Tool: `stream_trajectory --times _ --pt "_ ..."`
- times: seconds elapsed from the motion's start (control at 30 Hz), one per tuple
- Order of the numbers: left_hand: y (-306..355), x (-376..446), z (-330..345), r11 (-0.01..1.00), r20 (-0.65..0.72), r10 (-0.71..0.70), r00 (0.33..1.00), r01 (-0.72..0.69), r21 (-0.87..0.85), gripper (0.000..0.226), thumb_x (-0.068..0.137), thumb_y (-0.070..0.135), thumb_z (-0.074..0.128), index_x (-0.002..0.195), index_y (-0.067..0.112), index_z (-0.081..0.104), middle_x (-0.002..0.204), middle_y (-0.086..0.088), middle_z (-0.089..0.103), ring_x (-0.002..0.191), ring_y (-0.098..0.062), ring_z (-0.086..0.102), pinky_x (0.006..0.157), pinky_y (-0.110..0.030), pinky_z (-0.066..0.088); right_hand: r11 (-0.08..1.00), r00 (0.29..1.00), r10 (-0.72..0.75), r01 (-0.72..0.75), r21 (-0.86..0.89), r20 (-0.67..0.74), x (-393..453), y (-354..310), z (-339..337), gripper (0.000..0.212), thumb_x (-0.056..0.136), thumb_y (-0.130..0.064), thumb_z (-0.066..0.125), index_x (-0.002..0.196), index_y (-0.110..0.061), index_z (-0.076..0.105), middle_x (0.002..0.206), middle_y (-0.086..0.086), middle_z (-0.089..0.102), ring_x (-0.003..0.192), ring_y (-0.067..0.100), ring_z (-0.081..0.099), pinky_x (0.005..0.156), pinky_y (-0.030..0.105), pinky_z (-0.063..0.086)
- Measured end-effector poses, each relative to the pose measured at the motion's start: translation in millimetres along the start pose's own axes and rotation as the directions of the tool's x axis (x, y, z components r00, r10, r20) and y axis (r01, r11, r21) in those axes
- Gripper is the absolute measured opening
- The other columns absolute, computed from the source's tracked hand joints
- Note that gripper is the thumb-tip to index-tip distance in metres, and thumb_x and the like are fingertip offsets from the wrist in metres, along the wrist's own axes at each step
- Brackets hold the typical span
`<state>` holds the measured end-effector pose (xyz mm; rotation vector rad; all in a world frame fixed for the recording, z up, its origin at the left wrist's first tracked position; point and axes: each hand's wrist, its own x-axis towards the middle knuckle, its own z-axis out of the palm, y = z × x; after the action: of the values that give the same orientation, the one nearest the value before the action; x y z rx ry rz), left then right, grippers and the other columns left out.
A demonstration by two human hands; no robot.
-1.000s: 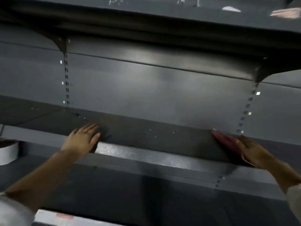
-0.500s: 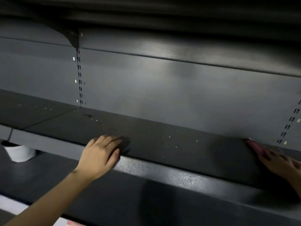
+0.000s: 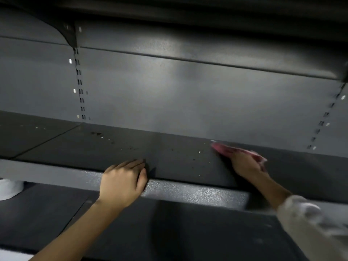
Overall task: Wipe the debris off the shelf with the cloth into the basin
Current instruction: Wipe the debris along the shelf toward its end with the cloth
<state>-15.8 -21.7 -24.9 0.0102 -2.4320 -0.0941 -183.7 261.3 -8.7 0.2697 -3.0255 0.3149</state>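
Observation:
A dark grey metal shelf [image 3: 169,159] runs across the view, scattered with small pale and dark debris [image 3: 202,157]. My right hand [image 3: 244,163] presses a pink cloth [image 3: 225,148] flat on the shelf near its back wall, right of centre. My left hand [image 3: 124,180] rests palm down over the shelf's front lip, holding nothing. More crumbs [image 3: 105,137] lie at the back left of the shelf. A white basin [image 3: 10,188] shows partly at the left edge, on the lower level.
A grey back panel [image 3: 188,102] with slotted uprights [image 3: 80,85] closes the rear. An upper shelf [image 3: 188,12] hangs overhead on a bracket [image 3: 69,34]. A lower shelf [image 3: 169,232] lies beneath my arms.
My right hand has slid the pink cloth leftward along the back of the shelf. My left hand has shifted right along the front lip.

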Motion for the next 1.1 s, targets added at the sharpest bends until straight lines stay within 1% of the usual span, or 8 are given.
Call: stream_trajectory --times 0.1,0.37,0.53,0.67,0.8,0.87,0.93,1.1 --pt "-1 0 -3 0.999 -0.016 0.039 0.999 -0.039 0.008 0.039 0.077 0.028 0.037 0.064 0.016 0.072 0.072 0.002 0.075 0.058 -0.015 0.07 0.044 -0.023 0.048 0.998 0.999 0.049 -0.049 0.041 -0.012 -5 -11 -8 0.039 0.098 -0.022 0.03 0.127 -0.007 0.051 0.128 0.021 0.056 0.118 0.039 0.051 0.101 0.048 0.042" --pt "-25 8 -4 0.988 0.028 0.151 0.988 -0.152 0.038 0.047 0.078 0.034 0.036 0.077 0.011 0.076 0.084 -0.005 0.077 0.071 -0.024 0.073 0.057 -0.034 0.055 0.997 0.981 0.075 -0.071 -0.03 0.178 -34 127 -45 0.042 0.097 -0.045 0.017 0.137 -0.053 0.009 0.155 -0.015 0.015 0.143 0.009 0.015 0.121 0.039 0.007" --pt "-29 7 8 0.986 -0.037 0.162 0.986 -0.163 -0.021 0.066 0.094 0.041 0.02 0.081 0.011 0.077 0.093 -0.005 0.076 0.083 -0.026 0.073 0.058 -0.034 0.055 0.897 0.921 0.345 -0.267 -0.353 0.182 -4 148 -42 0.053 0.094 -0.052 0.019 0.144 -0.041 0.007 0.159 -0.004 0.002 0.144 0.035 0.007 0.117 0.056 0.01" --pt "-31 8 14 0.982 -0.04 0.171 0.984 -0.173 -0.072 0.079 0.095 0.046 0.007 0.088 0.011 0.077 0.103 -0.005 0.074 0.093 -0.029 0.07 0.061 -0.033 0.056 0.927 0.953 0.22 -0.138 -0.349 0.208 37 110 -28 0.049 0.1 -0.03 0.015 0.147 -0.028 0.004 0.159 0.004 -0.002 0.145 0.033 0.002 0.118 0.054 0.007" --pt "-31 7 14 0.984 -0.023 0.14 0.99 -0.142 -0.112 0.08 0.095 0.047 0.006 0.09 0.008 0.076 0.104 -0.007 0.073 0.097 -0.033 0.068 0.061 -0.038 0.058 1.0 0.991 0.009 -0.005 -0.026 0.13 49 45 -11 0.045 0.1 -0.037 0.02 0.144 -0.03 0.024 0.158 -0.003 0.014 0.145 0.02 0.014 0.121 0.039 0.003" --pt "-31 6 13 0.983 -0.001 0.127 0.992 -0.126 -0.131 0.082 0.094 0.049 0.006 0.09 0.006 0.076 0.104 -0.008 0.073 0.098 -0.034 0.067 0.063 -0.042 0.058 0.975 0.983 -0.171 0.159 0.157 0.066 38 6 -6 0.04 0.101 -0.031 0.026 0.137 -0.029 0.041 0.152 -0.004 0.031 0.141 0.014 0.025 0.117 0.02 0.006" --pt "-31 5 13 0.982 0.012 0.118 0.993 -0.115 -0.151 0.084 0.094 0.05 0.005 0.091 0.004 0.075 0.105 -0.01 0.073 0.1 -0.035 0.066 0.067 -0.045 0.058 0.95 0.969 -0.242 0.226 0.216 0.051 25 -26 -3 0.038 0.101 -0.027 0.029 0.13 -0.021 0.053 0.143 0.009 0.047 0.135 0.023 0.039 0.115 0.027 0.022" --pt "-32 3 13 0.98 0.016 0.095 0.995 -0.09 -0.175 0.086 0.094 0.052 0.005 0.093 0.002 0.075 0.106 -0.012 0.072 0.102 -0.039 0.064 0.066 -0.048 0.057 0.879 0.97 -0.208 0.243 0.411 -0.128 -1 -48 -5 0.042 0.097 -0.025 0.04 0.074 0.0 0.065 0.064 0.009 0.058 0.074 0.015 0.057 0.071 0.026 0.042"
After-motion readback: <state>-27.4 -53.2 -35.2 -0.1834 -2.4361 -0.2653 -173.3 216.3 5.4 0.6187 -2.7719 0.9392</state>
